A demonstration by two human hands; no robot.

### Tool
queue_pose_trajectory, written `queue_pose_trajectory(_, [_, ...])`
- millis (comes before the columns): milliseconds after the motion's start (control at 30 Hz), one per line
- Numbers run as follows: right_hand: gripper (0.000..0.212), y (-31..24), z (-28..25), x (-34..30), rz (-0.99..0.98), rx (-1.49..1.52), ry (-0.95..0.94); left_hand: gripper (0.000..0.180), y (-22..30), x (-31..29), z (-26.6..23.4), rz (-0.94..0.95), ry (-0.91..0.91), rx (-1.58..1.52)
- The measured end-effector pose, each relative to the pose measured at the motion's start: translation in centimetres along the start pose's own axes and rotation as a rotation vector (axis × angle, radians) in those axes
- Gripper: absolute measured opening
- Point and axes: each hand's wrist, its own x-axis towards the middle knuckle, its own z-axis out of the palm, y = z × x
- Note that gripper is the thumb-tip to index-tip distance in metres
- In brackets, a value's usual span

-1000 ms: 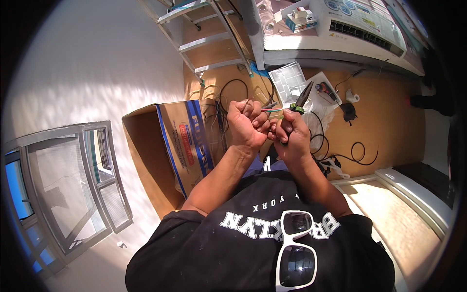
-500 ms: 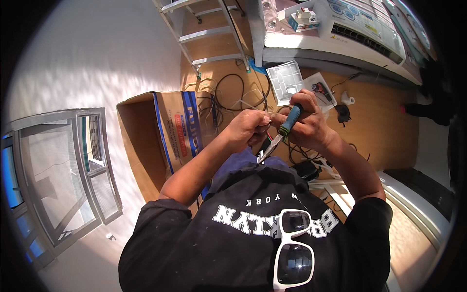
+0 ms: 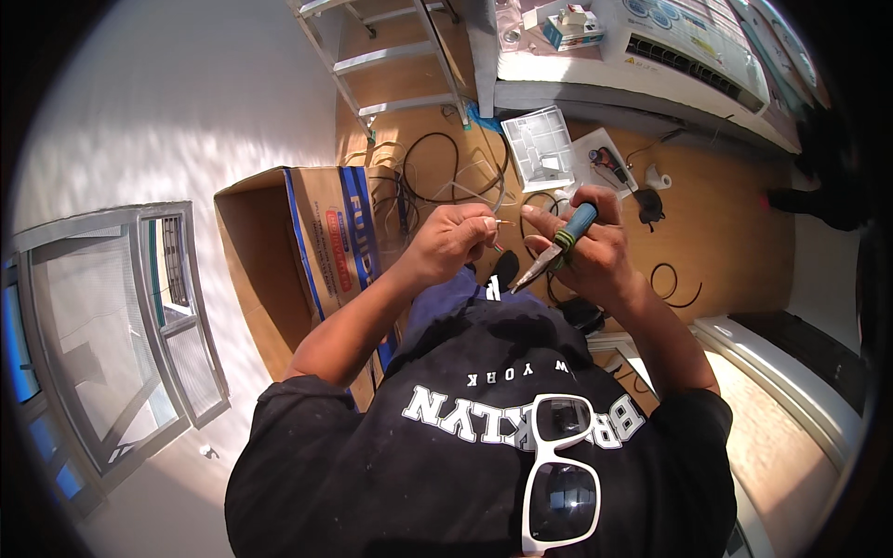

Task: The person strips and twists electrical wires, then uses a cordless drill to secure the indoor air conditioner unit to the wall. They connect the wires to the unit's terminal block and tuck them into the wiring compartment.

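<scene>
Hands (image 3: pixel 445 246) (image 3: pixel 600 251) farther apart above seemingly wooden floor (image 3: pixel 730 219)

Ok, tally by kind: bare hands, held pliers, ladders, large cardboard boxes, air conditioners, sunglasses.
Bare left hand and right hand: 2
Blue-handled metal pliers: 1
Silver metal ladder: 1
Large brown cardboard box: 1
White air conditioner: 1
White-framed sunglasses: 1
Total: 7

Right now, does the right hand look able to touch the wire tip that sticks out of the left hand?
Likely yes: the right hand has a finger extended close to the wire tip, with nothing visible between them. The pliers in its grip point toward the shirt, so they should not block.
</scene>
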Motion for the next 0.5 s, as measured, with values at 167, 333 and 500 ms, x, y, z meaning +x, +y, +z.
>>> queue_pose_trajectory(167, [0.019,-0.3,1.1,-0.3,-0.072,0.041,0.024,0.015,0.5,-0.1,1.3,0.321,-0.031,0.515])
queue_pose_trajectory(333, [0.035,-2.1,2.8,-2.8,1.286,1.527,-0.213,0.013,0.5,-0.2,1.3,0.761,-0.029,1.235])
queue_pose_trajectory(500, [0.019,-2.1,1.4,-3.8,0.69,0.716,-0.083,0.021,-0.9,-0.7,1.1,0.369,0.029,0.684])
